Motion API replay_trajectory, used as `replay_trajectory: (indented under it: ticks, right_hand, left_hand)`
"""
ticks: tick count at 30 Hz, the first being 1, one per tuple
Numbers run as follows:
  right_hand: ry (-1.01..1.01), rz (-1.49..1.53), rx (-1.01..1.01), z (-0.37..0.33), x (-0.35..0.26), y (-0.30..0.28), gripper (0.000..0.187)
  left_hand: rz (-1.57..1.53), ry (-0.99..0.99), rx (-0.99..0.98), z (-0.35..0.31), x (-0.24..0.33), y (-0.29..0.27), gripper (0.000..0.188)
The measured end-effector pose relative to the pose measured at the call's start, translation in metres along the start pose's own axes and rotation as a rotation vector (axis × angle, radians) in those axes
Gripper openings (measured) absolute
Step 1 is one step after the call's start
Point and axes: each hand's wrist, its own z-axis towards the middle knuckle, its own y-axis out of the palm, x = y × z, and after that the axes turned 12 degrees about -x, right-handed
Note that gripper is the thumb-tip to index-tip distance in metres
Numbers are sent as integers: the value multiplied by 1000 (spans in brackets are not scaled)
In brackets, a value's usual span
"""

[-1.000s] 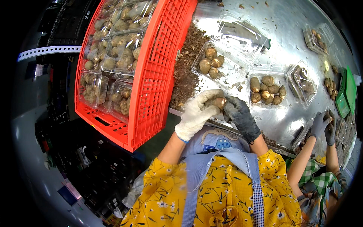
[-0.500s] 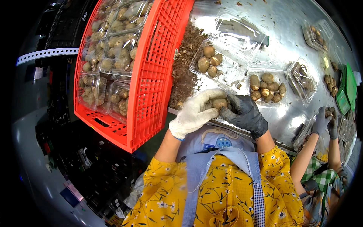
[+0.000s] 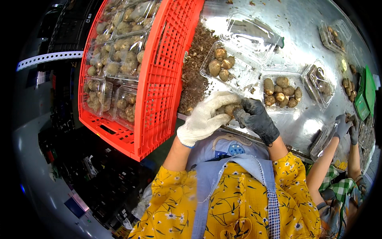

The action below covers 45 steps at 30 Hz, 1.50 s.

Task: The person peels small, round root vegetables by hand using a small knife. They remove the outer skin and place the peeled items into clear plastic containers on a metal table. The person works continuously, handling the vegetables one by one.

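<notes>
A small brown taro (image 3: 230, 109) is gripped in my left hand (image 3: 206, 118), which wears a white knit glove, just over the table's near edge. My right hand (image 3: 259, 120), in a black glove, pinches the right side of the same taro, its thumb and fingertips covering part of it. Beyond my hands, an open clear plastic box (image 3: 238, 79) holds several taros on its left side. To its right is another clear box (image 3: 283, 75) filled with more taros. Brown peel scraps (image 3: 194, 85) lie heaped left of the boxes.
At left stands a red plastic crate (image 3: 153, 91) stacked with filled clear boxes. A closed clear box (image 3: 320, 85) sits farther right, near a green scale-like device (image 3: 364, 95). A co-worker's gloved hands (image 3: 345, 126) work at the right edge of the metal table (image 3: 306, 44).
My right hand's fingers have shifted across the taro, and the taro has turned slightly in my grip. The co-worker's hands at right have moved a little.
</notes>
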Motion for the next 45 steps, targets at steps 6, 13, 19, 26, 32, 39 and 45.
replay_trajectory:
  ticks: [6,13,19,26,32,39,45]
  right_hand:
    - [171,408,3,-2,14,-3,12]
    - [-32,562,171,-1,25,13,19]
    - [-56,538,210,-2,32,6,17]
    - [-283,-433,83,6,0,3,20]
    - [-54,52,-17,-6,25,-9,18]
    - [-13,-162,61,-4,17,-12,19]
    - [-261,-650,81,-5,30,-9,41]
  left_hand:
    - [-349,51,39,-2,-8,3,43]
    - [-772,119,100,3,-18,8,50]
    - [-1010,234,199,2,-32,10,48]
    - [-848,59,178,0,-31,12,47]
    - [-905,70,109,-2,-41,14,48]
    - [-1048,52,175,4,-46,16,47]
    - [-640,-139,128,3,-32,11,45]
